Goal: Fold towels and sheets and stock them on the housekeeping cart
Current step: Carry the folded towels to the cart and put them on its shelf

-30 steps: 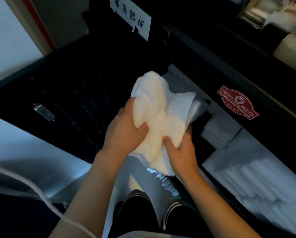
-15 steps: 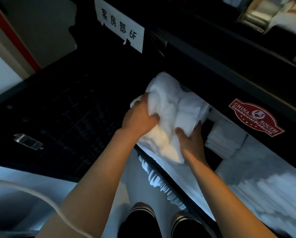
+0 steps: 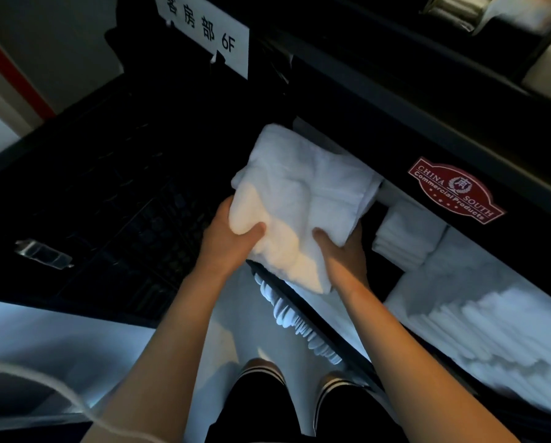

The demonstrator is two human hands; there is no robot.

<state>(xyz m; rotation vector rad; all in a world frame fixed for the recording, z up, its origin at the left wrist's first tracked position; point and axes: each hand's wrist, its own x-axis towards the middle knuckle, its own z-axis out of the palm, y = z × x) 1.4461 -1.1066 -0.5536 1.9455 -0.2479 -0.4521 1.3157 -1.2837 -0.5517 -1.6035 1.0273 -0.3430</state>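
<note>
A folded white towel [image 3: 302, 199] is held at the open shelf of the black housekeeping cart [image 3: 395, 100], its far end reaching under the cart's top. My left hand [image 3: 229, 241] grips the towel's left near corner, thumb on top. My right hand [image 3: 341, 251] grips its right near edge, thumb over the cloth and fingers beneath. More folded white towels lie on the shelf: a small stack [image 3: 408, 235] just right of the held towel and a larger pile [image 3: 478, 318] further right.
A dark mesh bag or bin [image 3: 114, 199] hangs off the cart's left end, under a white sign [image 3: 203, 30] reading 6F. A red brand badge [image 3: 456, 190] marks the cart's front rail. Linen edges [image 3: 296, 318] show on a lower shelf. My shoes [image 3: 299, 394] stand on the pale floor.
Both hands have carried the towel forward and to the right, from in front of the cart into the shelf opening. The bundle now looks flatter and more squared.
</note>
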